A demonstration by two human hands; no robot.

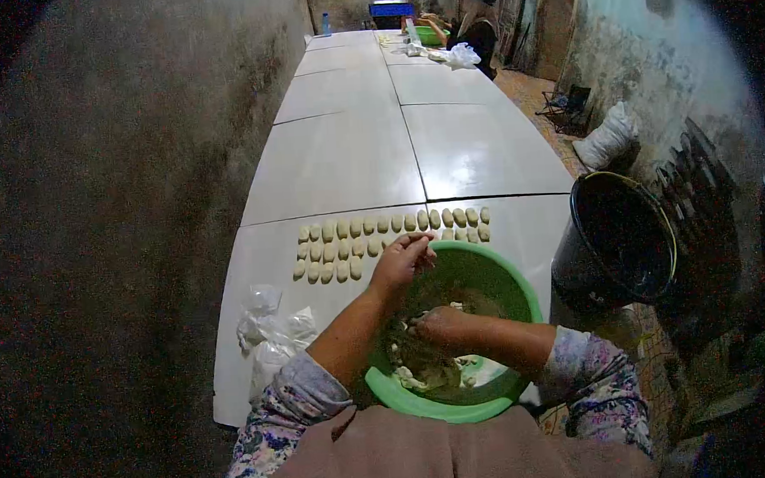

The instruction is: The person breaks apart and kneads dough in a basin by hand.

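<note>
A green basin (528, 296) stands at the table's near edge, right in front of me. Inside it lies a brownish, dough-like mixture (441, 374) with white lumps around it. My right hand (443, 327) is down in the basin, its fingers curled into the mixture and partly hidden. Over the basin's far left rim, my left hand (408, 259) is raised with fingers bent together; what they hold, if anything, is too small to make out. Just beyond the basin, small oval dough pieces (342, 250) lie in rows on the white table (335, 168).
White plastic bags (275, 335) lie left of my left forearm. A large black bucket (620, 239) stands to the right, near a white sack (606, 136). At the table's far end, another person (476, 35) is beside a second green basin (431, 36). A wall (145, 165) runs along the left.
</note>
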